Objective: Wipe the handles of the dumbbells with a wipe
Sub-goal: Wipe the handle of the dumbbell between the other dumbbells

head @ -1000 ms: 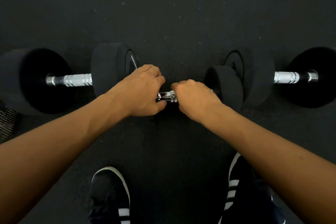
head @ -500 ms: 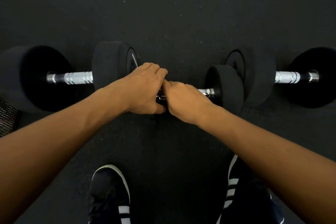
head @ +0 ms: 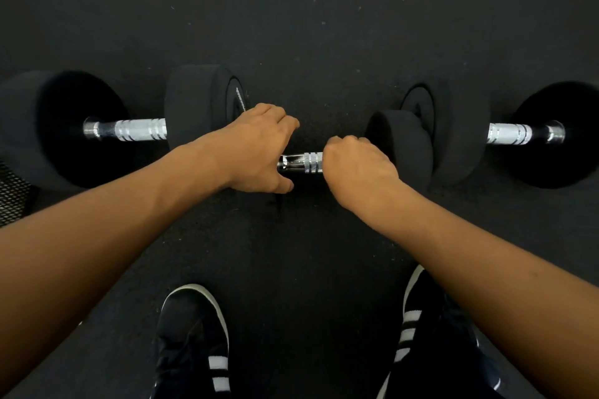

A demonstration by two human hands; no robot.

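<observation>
Hands apart again; handle re-exposed, wipe perhaps hidden

Even, soft light falls from overhead and casts only faint shadows on the dark floor. The chrome handles catch bright glare. The black weights lose detail in deep shadow. Wide-angle distortion bends the frame's edges, and the forearms at the lower corners look soft and enlarged.
</observation>
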